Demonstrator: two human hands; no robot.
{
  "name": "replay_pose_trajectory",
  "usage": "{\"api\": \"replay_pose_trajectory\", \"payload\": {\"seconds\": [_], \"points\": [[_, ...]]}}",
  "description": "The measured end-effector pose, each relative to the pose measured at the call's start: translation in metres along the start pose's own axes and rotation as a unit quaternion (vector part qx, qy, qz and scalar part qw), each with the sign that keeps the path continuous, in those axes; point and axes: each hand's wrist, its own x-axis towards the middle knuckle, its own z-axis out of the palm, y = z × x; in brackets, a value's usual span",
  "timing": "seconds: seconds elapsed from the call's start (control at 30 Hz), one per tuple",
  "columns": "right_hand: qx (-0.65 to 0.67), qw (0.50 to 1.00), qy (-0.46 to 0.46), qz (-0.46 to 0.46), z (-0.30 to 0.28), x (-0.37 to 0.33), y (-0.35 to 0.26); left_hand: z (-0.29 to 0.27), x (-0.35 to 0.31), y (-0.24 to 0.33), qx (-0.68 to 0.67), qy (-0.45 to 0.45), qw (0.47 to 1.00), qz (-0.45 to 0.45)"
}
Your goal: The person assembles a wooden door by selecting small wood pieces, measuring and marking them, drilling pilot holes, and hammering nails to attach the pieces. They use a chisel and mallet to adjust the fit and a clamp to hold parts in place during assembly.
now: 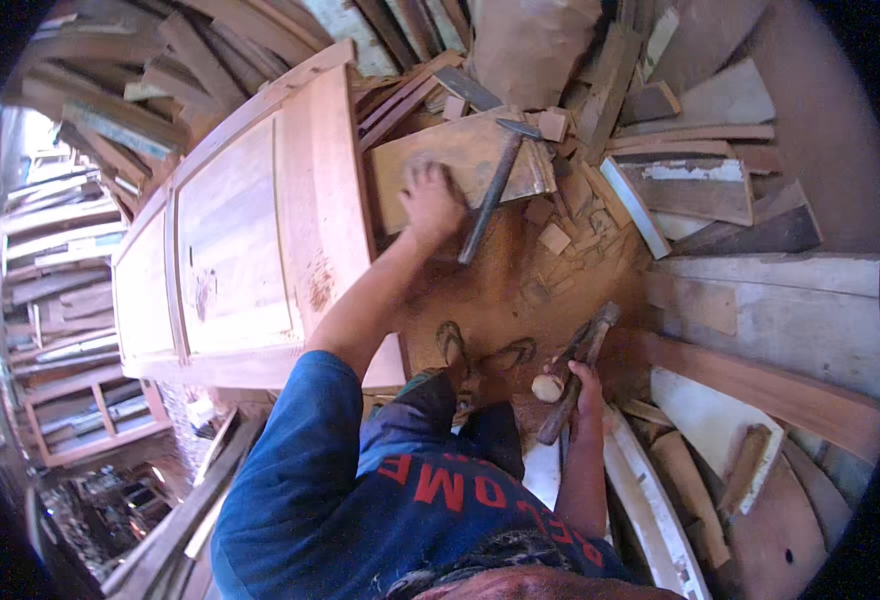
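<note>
My left hand reaches forward over a worn wooden board, its fingers apart and slightly blurred; whether it touches the board I cannot tell. A hammer with a dark handle lies across that board, just right of the hand. Low at my right side, my right hand is closed around dark wooden-handled tools. One has a pale round end; their exact kinds are unclear. Left of my arm is a large panelled wooden door.
Wood scraps and shavings litter the dusty floor around my feet. Stacked planks fill the far left, and offcuts lean along the right. A long reddish plank extends at the right, and a brown sack stands at the back.
</note>
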Motion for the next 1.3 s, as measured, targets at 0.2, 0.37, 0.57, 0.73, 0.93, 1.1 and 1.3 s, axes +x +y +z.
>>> {"api": "replay_pose_trajectory", "payload": {"seconds": [0.2, 0.37, 0.57, 0.73, 0.93, 1.1, 1.3], "points": [[-0.027, 0.998, -0.042, 0.028, 0.054, -0.115, -0.022, -0.100, -0.197, 0.065, -0.294, -0.150, 0.848, 0.414], [-0.010, 0.996, -0.074, -0.055, 0.147, -0.196, -0.001, -0.179, -0.270, 0.043, -0.345, -0.252, 0.800, 0.421], [-0.208, 0.963, -0.162, -0.052, 0.148, -0.157, 0.020, -0.210, -0.273, -0.005, -0.348, -0.089, 0.825, 0.437], [-0.474, 0.857, -0.037, -0.198, 0.168, -0.153, 0.005, -0.234, -0.271, -0.024, -0.366, -0.112, 0.830, 0.406], [-0.335, 0.900, -0.020, -0.277, 0.217, -0.180, -0.023, -0.188, -0.263, -0.041, -0.335, -0.205, 0.863, 0.319], [-0.174, 0.961, -0.047, -0.210, 0.214, -0.174, -0.052, -0.160, -0.246, -0.044, -0.303, -0.223, 0.889, 0.260], [-0.058, 0.970, -0.053, -0.230, 0.212, -0.186, -0.055, -0.143, -0.231, -0.040, -0.259, -0.232, 0.919, 0.187]]}}
